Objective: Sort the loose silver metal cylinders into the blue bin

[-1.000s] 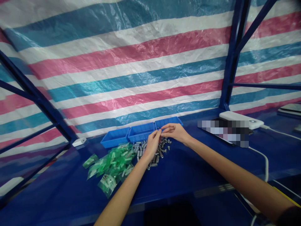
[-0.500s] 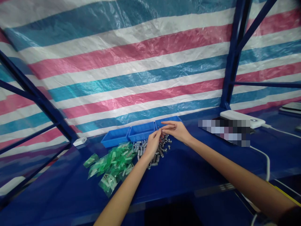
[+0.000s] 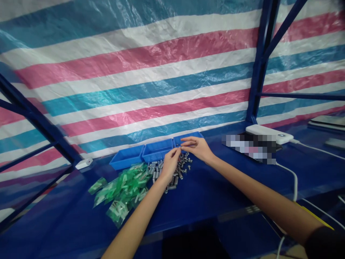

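My left hand [image 3: 170, 162] is closed in a pinch above a heap of small metal parts [image 3: 155, 172]. Its fingertips meet those of my right hand [image 3: 199, 149], whose thumb and a finger also press together while other fingers stretch out to the left. Whatever sits between the fingertips is too small to name. Loose screws [image 3: 185, 163] lie just below the hands. Left of the heap is a pile of green and clear plastic bags [image 3: 126, 185] with small pieces inside.
Three blue bins stand in a row behind the parts: a left bin [image 3: 118, 165], a middle bin [image 3: 151, 157] and a right bin [image 3: 201, 135]. Rightward are a phone [image 3: 249, 147], a white power bank [image 3: 269, 133] and a cable [image 3: 295, 183]. A white adapter [image 3: 84, 163] sits left.
The whole view has shifted slightly, so the scene appears farther left. Both hands stay together at the fingertips over the metal parts.
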Demonstrator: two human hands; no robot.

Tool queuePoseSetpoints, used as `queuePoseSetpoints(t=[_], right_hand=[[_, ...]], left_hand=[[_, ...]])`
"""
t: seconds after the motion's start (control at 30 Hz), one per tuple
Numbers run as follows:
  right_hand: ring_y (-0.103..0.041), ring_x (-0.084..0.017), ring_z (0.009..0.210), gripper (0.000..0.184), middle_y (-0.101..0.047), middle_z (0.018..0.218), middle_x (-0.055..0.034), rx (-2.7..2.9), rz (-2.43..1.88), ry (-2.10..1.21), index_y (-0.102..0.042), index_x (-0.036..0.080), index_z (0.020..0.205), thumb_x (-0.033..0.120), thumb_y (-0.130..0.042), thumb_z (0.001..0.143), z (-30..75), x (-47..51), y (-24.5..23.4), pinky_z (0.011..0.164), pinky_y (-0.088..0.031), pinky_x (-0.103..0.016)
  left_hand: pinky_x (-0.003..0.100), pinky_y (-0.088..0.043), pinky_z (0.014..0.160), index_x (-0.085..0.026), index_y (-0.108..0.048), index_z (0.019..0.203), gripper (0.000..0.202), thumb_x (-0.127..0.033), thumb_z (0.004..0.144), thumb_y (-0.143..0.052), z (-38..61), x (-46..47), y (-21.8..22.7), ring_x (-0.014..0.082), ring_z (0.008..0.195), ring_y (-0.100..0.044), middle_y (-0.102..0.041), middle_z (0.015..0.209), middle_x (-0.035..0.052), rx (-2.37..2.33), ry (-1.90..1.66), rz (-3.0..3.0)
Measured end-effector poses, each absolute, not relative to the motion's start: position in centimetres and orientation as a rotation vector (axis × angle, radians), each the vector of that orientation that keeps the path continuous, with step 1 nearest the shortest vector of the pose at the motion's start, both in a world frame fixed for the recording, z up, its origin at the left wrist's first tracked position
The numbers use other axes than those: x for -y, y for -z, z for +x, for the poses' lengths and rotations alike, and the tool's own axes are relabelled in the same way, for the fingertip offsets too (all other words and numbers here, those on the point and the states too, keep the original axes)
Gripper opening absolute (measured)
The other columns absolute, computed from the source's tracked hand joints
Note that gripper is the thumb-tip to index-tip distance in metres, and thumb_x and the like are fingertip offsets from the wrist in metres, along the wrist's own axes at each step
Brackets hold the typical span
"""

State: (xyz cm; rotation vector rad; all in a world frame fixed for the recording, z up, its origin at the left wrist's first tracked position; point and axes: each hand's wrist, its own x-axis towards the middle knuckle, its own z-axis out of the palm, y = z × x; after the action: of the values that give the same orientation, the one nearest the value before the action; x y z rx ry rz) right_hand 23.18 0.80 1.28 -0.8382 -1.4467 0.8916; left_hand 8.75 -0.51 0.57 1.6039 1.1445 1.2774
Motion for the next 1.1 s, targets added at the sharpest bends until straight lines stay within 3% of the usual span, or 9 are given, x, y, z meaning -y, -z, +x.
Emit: queuePoseSetpoints(t=[0.37,0.67,0.87,0.93,1.1], right_hand=[[-0.069,-0.019,0.072,0.038,-0.072,0.074,-0.004,1.373,-0.895,-0.943,-0.064,0.016,0.091,0.03,-0.076,0.059,22.9,-0.6,-0.6,0.072,-0.056,-0.033],[-0.067,-0.017,0.08,0.024,-0.071,0.08,-0.0053,1.264,-0.954,-1.15,-0.067,0.016,0.083,0.019,-0.074,0.06,22.2,-0.5,-0.3,0.082,-0.053,-0.033],[-0.066,-0.015,0.072,0.016,-0.071,0.077,-0.005,1.25,-1.031,-1.07,-0.066,0.015,0.086,0.019,-0.064,0.07,22.6,-1.1,-0.4,0.072,-0.055,-0.03],[-0.066,-0.015,0.075,0.017,-0.071,0.081,-0.0057,1.278,-1.097,-0.988,-0.066,0.015,0.089,0.018,-0.061,0.072,23.1,-1.6,-0.3,0.071,-0.054,-0.028],[-0.066,-0.014,0.073,0.021,-0.07,0.075,-0.005,1.455,-1.252,-0.738,-0.065,0.014,0.094,0.019,-0.056,0.076,24.4,-2.9,0.3,0.069,-0.052,-0.025]], left_hand=[[0.02,-0.029,0.049,-0.016,-0.059,0.072,0.035,-0.05,0.074,-0.057,8.8,0.2,-0.5,0.0089,0.053,-0.043,-0.049,0.059,-0.0022,-1.135,-1.291,1.522],[0.021,-0.031,0.052,-0.016,-0.059,0.072,0.031,-0.047,0.075,-0.056,8.6,-0.3,-0.4,0.0088,0.053,-0.043,-0.051,0.06,-0.0028,-1.155,-1.298,1.551],[0.023,-0.037,0.061,-0.018,-0.059,0.089,0.024,-0.039,0.079,-0.053,8.9,0.1,-0.3,0.0111,0.062,-0.047,-0.055,0.073,-0.0004,-1.235,-1.362,1.757],[0.024,-0.037,0.063,-0.019,-0.058,0.092,0.021,-0.036,0.081,-0.052,9.0,0.5,-0.2,0.012,0.063,-0.048,-0.056,0.075,0.0001,-1.214,-1.298,1.962],[0.031,-0.036,0.077,-0.022,-0.063,0.08,0.01,-0.031,0.077,-0.058,9.2,1.4,0.4,0.0179,0.078,-0.051,-0.057,0.078,0.002,-1.087,-0.856,2.601]])
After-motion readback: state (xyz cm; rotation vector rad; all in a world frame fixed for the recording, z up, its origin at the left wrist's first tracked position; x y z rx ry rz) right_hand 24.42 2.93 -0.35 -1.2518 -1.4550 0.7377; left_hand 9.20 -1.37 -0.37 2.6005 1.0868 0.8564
